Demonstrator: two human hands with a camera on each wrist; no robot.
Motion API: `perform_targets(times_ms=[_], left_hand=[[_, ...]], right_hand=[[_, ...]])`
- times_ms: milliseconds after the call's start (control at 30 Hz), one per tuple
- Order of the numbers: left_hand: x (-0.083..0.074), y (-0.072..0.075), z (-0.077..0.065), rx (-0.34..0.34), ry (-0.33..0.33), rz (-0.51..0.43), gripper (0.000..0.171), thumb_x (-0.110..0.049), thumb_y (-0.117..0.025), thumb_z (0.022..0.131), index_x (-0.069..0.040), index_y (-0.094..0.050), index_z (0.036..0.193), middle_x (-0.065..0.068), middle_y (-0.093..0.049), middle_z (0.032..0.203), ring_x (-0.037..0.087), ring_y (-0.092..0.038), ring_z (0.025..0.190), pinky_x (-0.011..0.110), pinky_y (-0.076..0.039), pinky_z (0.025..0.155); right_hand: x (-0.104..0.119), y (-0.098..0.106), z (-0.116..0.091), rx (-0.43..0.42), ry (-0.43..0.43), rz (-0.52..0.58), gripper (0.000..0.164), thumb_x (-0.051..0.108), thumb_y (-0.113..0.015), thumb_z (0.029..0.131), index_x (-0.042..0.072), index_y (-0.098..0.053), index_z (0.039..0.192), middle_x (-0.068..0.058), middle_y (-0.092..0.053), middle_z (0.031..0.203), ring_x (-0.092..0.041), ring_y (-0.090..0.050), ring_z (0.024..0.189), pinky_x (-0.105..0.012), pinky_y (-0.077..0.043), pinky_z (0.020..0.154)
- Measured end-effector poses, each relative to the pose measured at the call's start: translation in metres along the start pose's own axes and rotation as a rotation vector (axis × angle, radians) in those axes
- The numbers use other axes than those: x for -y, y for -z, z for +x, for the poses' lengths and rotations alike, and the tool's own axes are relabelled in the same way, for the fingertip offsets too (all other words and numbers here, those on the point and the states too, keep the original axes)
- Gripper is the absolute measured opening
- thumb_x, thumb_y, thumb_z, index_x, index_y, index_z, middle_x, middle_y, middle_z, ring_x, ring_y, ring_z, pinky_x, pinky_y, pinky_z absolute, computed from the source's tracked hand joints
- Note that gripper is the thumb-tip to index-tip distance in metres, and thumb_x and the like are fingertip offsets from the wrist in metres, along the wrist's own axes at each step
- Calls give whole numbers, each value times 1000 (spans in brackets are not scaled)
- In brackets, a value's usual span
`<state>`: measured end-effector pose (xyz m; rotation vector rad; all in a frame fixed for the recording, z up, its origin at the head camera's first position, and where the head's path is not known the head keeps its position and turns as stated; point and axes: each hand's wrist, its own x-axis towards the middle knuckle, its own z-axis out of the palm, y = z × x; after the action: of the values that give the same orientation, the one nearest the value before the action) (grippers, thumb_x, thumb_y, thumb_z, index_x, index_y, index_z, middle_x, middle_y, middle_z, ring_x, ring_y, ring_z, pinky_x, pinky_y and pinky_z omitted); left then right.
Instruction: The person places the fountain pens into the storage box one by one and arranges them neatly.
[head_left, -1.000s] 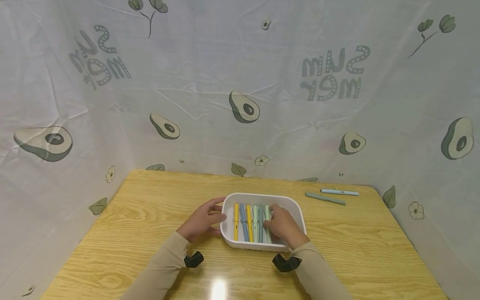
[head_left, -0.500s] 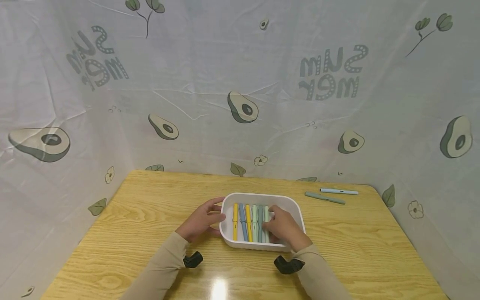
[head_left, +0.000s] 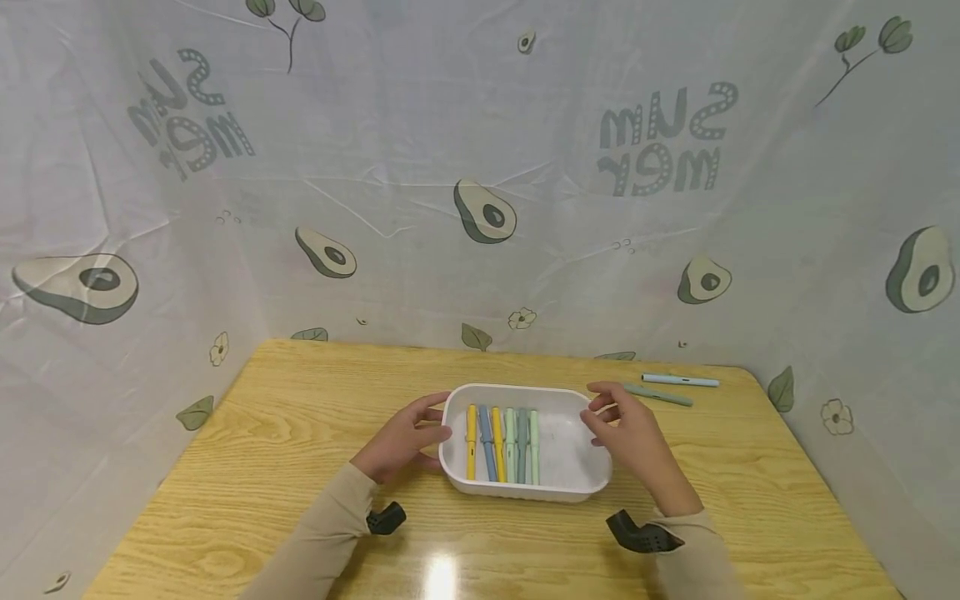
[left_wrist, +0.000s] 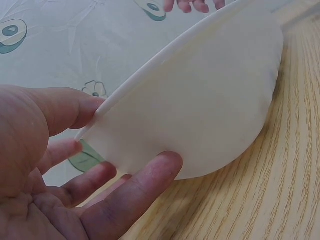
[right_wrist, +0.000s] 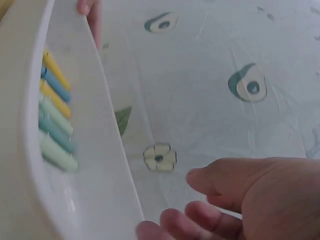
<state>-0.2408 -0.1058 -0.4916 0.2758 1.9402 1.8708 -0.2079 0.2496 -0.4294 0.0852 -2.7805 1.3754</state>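
Observation:
Capped pens (head_left: 498, 446) in yellow, blue and green lie side by side in the left part of a white plastic box (head_left: 573, 490). At the box's left end is my left hand (head_left: 401, 442), its thumb at the rim and other fingers spread along the outer wall; the left wrist view shows one fingertip against that wall. My right hand (head_left: 633, 437) is over the box's right end with its fingers loosely bent and nothing in them. In the right wrist view its fingertips (right_wrist: 172, 222) are close by the rim.
A grey-green pen (head_left: 667, 397) and a pale blue pen (head_left: 680, 380) lie on the wooden table (head_left: 315, 392) at the back right, just beyond my right hand. A white curtain (head_left: 420, 275) printed with avocados stands behind and on both sides of the table.
My right hand has left the rightmost pale green pen, which now lies straighter beside the others, and moved right to the box's right end. My left hand has stayed put.

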Motion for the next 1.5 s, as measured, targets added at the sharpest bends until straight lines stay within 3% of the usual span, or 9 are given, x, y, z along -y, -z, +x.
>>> perform_targets(times_ms=[200,400,1500], left_hand=[[0,0,1,3,4,-11,63,-10,-64,103,-17,-39,159,25,-48,142,36,-62,115,49,-65,80],[1,0,1,5,3,-16,64,-11,-65,102,-16,-38,160,26,-48,142,36,-62,115,50,-65,80],[1,1,1,11,3,4,64,-11,-65,102,-17,-38,160,25,-49,141,34,-64,112,49,-65,80]], right_hand=[[-25,20,0,-128,106,-163,41,15,-67,102,2,-57,140,-17,-63,117,-32,-64,105,-41,-60,80],[-36,28,0,-133,74,-179,45,12,-65,102,-2,-53,143,-23,-59,124,-36,-62,108,-52,-59,90],[-56,30,5,-166,68,-216,47,9,-64,101,-6,-50,144,-26,-53,132,-40,-58,113,-56,-59,93]])
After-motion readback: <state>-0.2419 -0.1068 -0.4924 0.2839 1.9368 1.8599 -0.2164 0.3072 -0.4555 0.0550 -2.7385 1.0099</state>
